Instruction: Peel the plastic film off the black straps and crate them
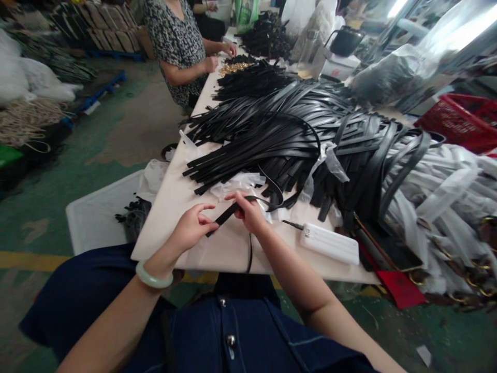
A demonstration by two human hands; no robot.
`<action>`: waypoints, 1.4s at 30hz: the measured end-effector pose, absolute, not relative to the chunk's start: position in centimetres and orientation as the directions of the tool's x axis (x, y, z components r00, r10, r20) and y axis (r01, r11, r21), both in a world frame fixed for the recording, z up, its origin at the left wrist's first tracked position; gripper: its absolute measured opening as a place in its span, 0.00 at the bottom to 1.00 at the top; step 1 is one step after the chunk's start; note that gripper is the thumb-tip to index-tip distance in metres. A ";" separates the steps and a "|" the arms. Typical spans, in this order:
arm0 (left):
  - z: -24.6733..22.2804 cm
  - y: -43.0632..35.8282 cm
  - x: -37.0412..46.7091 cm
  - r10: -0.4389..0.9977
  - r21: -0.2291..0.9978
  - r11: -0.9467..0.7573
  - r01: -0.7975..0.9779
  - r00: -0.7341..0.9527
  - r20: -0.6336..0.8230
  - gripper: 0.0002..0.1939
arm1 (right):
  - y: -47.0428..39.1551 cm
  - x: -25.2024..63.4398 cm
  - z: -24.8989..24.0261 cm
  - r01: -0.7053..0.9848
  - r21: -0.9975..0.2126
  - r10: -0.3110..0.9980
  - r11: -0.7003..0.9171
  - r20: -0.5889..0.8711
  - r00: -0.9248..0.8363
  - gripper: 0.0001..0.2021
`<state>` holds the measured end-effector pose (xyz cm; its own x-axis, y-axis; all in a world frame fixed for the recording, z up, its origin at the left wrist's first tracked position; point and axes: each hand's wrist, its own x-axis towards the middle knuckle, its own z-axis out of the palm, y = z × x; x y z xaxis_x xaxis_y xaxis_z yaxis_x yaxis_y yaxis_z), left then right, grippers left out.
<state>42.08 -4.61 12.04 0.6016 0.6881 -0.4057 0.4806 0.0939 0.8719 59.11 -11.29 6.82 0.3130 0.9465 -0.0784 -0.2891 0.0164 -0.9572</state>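
Observation:
A black strap runs between my two hands over the near edge of the pale table. My left hand pinches it close to its end, thumb and fingertips together. My right hand is closed round the strap a little further along. Past that hand the strap curls back toward a large pile of black straps, whose cut ends point left. Crumpled clear plastic wrap lies just behind my hands.
A white power bank with a cable lies right of my hands. Wrapped white straps and a red basket are further right. Another person works at the table's far left, near gold hardware. A white bin stands at left.

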 end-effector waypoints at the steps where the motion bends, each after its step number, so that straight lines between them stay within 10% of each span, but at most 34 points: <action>1: 12.1 -4.6 42.0 0.696 0.868 0.088 0.489 0.592 -0.405 0.35 | -11.2 59.1 6.9 -0.328 -0.944 0.894 0.044 -0.110 0.435 0.21; 9: 13.0 -5.1 41.3 0.671 0.902 0.089 0.422 0.644 -0.368 0.32 | -12.7 56.0 8.5 -0.094 -0.994 0.993 0.056 0.046 0.113 0.20; 16: 15.0 -5.5 37.2 0.692 0.858 0.117 0.501 0.578 -0.432 0.34 | -11.9 54.6 10.4 -0.500 -0.866 0.898 0.018 -0.205 0.389 0.16; 23: 16.0 -6.5 33.0 0.639 0.871 0.114 0.478 0.636 -0.432 0.32 | -14.8 47.4 11.3 0.052 -0.997 0.979 0.064 0.073 0.189 0.12; 29: 15.7 -7.0 27.5 0.558 0.819 0.092 0.567 0.652 -0.514 0.31 | -14.8 46.8 11.6 -0.320 -0.947 0.872 -0.035 -0.186 0.453 0.19; 34: 15.5 -7.7 26.5 0.478 0.834 0.190 0.518 0.693 -0.539 0.33 | -16.8 43.7 12.8 0.135 -0.990 0.968 0.027 0.060 0.242 0.15; 42: 16.4 -7.6 27.7 0.525 0.915 0.202 0.348 0.751 -0.401 0.23 | -18.3 46.5 18.0 0.612 -0.791 0.723 0.005 0.426 0.544 0.10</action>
